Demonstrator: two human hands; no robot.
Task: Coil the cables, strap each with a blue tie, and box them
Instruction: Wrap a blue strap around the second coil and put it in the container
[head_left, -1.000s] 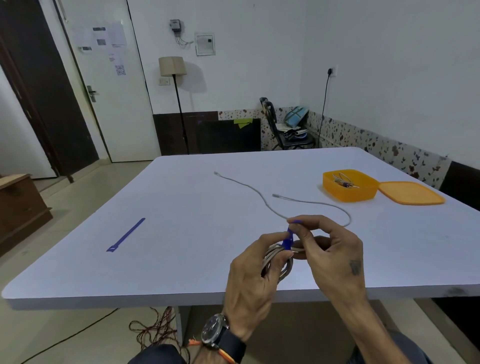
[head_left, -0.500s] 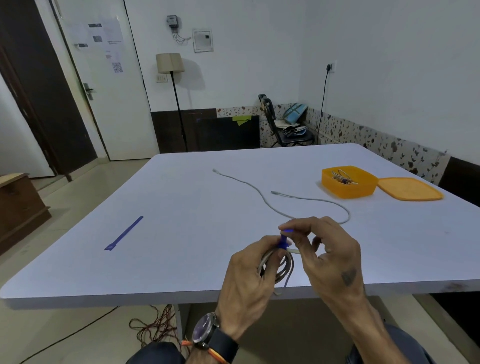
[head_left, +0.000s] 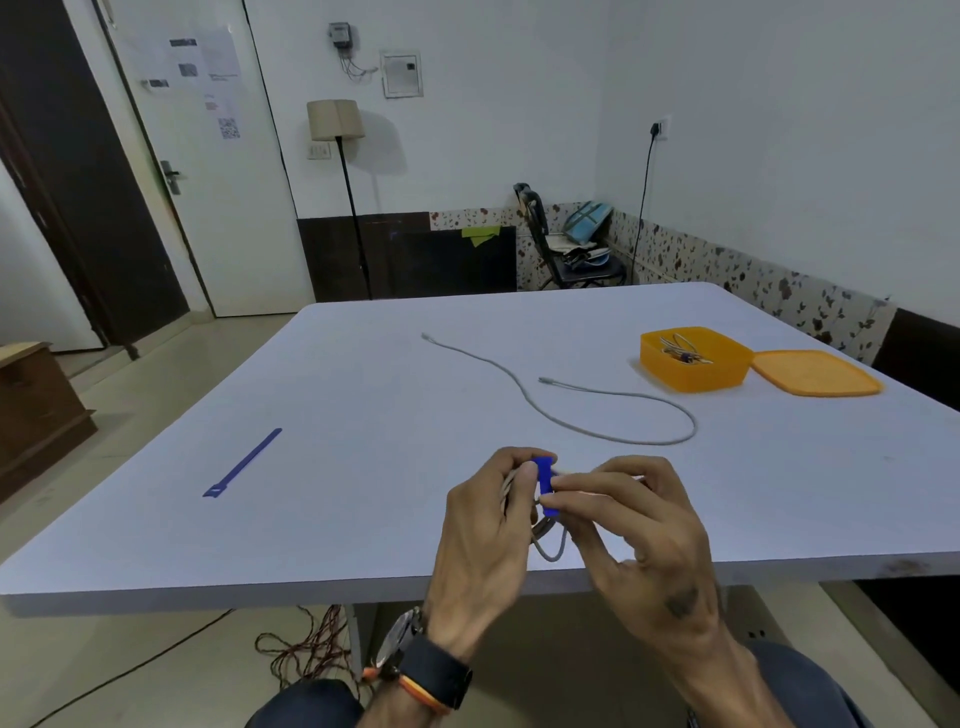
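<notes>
Near the table's (head_left: 322, 525) near edge, we see the left hand (head_left: 483, 535) with its fingers curled round a coiled grey cable (head_left: 545, 545), one loop of which hangs below the fingers. The right hand (head_left: 634, 525) pinches a blue tie (head_left: 544, 486) that stands upright across the coil; whether the tie is fully closed round the bundle we cannot tell, since the fingers hide most of it. A second grey cable (head_left: 571, 423) lies uncoiled on the table beyond the hands, curving from the far middle toward the right. A spare blue tie (head_left: 243, 462) lies flat at near left, well apart from the hands. At far right sits an open orange box (head_left: 696, 364) (a bundled cable inside), its lid (head_left: 815, 371) flat just beside it.
</notes>
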